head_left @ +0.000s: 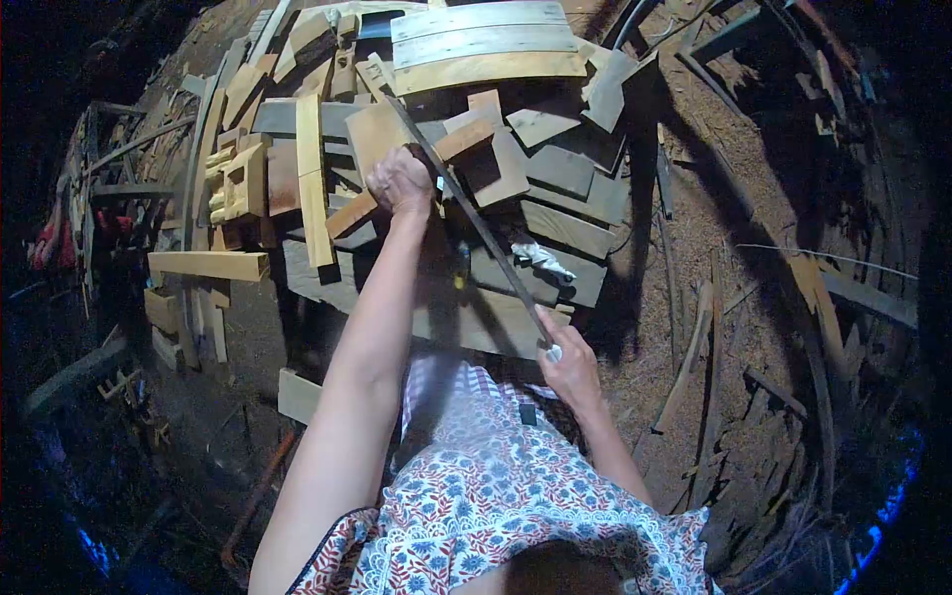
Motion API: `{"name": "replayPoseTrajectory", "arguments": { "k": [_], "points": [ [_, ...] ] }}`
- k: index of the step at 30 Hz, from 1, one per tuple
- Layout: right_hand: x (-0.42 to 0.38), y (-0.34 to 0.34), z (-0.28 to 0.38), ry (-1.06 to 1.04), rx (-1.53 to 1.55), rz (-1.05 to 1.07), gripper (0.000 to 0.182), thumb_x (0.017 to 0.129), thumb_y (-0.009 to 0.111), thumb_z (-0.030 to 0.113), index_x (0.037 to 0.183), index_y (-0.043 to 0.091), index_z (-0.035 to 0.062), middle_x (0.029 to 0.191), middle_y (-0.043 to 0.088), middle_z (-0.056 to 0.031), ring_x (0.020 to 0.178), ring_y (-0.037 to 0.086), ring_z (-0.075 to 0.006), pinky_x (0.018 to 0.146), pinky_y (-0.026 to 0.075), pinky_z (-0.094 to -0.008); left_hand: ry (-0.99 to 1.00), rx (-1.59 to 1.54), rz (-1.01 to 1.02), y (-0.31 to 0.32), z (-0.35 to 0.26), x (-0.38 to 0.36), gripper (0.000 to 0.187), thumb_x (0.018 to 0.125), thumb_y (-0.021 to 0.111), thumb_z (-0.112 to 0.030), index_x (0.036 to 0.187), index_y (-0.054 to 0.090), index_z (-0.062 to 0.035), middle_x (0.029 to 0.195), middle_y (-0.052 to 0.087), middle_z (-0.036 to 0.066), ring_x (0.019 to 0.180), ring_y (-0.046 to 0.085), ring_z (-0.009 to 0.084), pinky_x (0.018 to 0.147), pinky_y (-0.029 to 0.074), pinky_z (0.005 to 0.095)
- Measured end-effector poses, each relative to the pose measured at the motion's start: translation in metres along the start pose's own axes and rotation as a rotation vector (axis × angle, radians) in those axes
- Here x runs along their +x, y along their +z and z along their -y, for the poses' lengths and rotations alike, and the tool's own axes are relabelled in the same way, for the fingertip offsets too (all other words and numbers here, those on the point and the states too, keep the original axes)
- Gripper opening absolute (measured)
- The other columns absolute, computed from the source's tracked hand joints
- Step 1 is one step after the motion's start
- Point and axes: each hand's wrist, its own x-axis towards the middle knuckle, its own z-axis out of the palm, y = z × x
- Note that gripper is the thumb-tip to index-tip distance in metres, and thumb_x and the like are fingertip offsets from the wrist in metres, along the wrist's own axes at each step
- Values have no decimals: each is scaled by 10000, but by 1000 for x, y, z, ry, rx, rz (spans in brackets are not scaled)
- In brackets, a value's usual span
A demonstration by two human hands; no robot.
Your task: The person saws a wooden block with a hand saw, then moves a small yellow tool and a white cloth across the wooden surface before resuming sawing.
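Observation:
A long, narrow dark bar runs diagonally over the wooden boards, from the upper left down toward my body. My right hand is closed around its near end, with a small white patch showing by the fingers. Farther up, my left hand makes a fist right beside the bar, close to a dark piece at its knuckles; what it grips is hidden. Under and around that fist lie a light wood block and a short reddish-brown block. A crumpled white wrapper rests right of the bar.
Planks are stacked at the back. A pale upright strip and carved wood pieces lie on the left, near a light beam. A small yellow-tipped tool sits mid-bench. Wood scraps litter the ground at right.

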Motion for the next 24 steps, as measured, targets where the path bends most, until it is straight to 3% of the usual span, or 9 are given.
{"name": "replayPoseTrajectory", "arguments": {
  "k": [1, 3, 5, 7, 10, 14, 17, 19, 24],
  "points": [
    [0, 1, -1, -19, -1, -10, 605, 724, 578, 62, 1293, 464, 232, 841, 542, -141, 780, 572, -305, 726, 469, -383, 0, 0, -2, -8, -4, 9, 216, 758, 454, -226, 655, 606, -112, 719, 614, 85, 713, 567, 272, 613, 394, 409],
    [0, 2, -5, -41, -3, -23, 605, 722, 581, 61, 1291, 466, 230, 833, 543, -141, 772, 573, -306, 723, 471, -385, -131, 22, 381, -19, -11, 20, 231, 760, 463, -229, 677, 631, -94, 742, 632, 92, 715, 577, 298, 640, 410, 417],
    [-1, 1, -7, -62, -4, -31, 605, 720, 584, 59, 1289, 468, 228, 825, 544, -141, 763, 574, -307, 720, 472, -387, -117, 19, 349, -19, -11, 19, 236, 760, 468, -231, 678, 636, -86, 743, 635, 97, 719, 581, 303, 647, 413, 424],
    [-3, -5, -5, 44, -37, 68, 624, 718, 616, 93, 1294, 451, 266, 975, 594, -149, 866, 598, -319, 764, 497, -392, -102, 16, 318, -21, -11, 19, 241, 760, 474, -232, 680, 640, -78, 743, 638, 101, 723, 586, 307, 653, 417, 431],
    [-2, -9, -1, -9, -16, 39, 597, 719, 598, 63, 1283, 475, 218, 856, 580, -153, 765, 587, -314, 723, 484, -369, -210, 3, 389, -20, -15, 23, 251, 766, 473, -234, 657, 636, -78, 719, 632, 108, 705, 591, 311, 667, 423, 439],
    [5, -8, -10, -67, 29, 23, 570, 742, 595, 78, 1284, 474, 207, 879, 597, -163, 775, 609, -290, 730, 485, -351, -207, 39, 359, -21, -17, 23, 291, 777, 455, -254, 650, 639, -68, 709, 629, 115, 690, 596, 314, 682, 427, 439],
    [10, -9, -12, 58, 102, 149, 533, 773, 586, 92, 1285, 474, 183, 973, 613, -176, 840, 630, -261, 759, 481, -339, -223, 24, 361, -22, -17, 24, 310, 778, 451, -267, 649, 641, -59, 708, 629, 121, 681, 596, 319, 677, 429, 444],
    [13, -5, -16, 49, 229, 133, 541, 763, 599, 108, 1283, 470, 185, 991, 603, -216, 912, 591, -356, 813, 473, -381, -240, 12, 356, -20, -17, 25, 319, 778, 450, -273, 646, 643, -56, 708, 629, 125, 679, 595, 322, 671, 429, 447],
    [7, -19, 4, 20, 168, 105, 514, 774, 593, 108, 1273, 479, 150, 1047, 590, -220, 951, 592, -339, 826, 468, -372, -193, 10, 341, -20, -16, 23, 335, 781, 447, -282, 638, 645, -53, 701, 625, 135, 656, 591, 327, 635, 431, 451]
  ]
}}
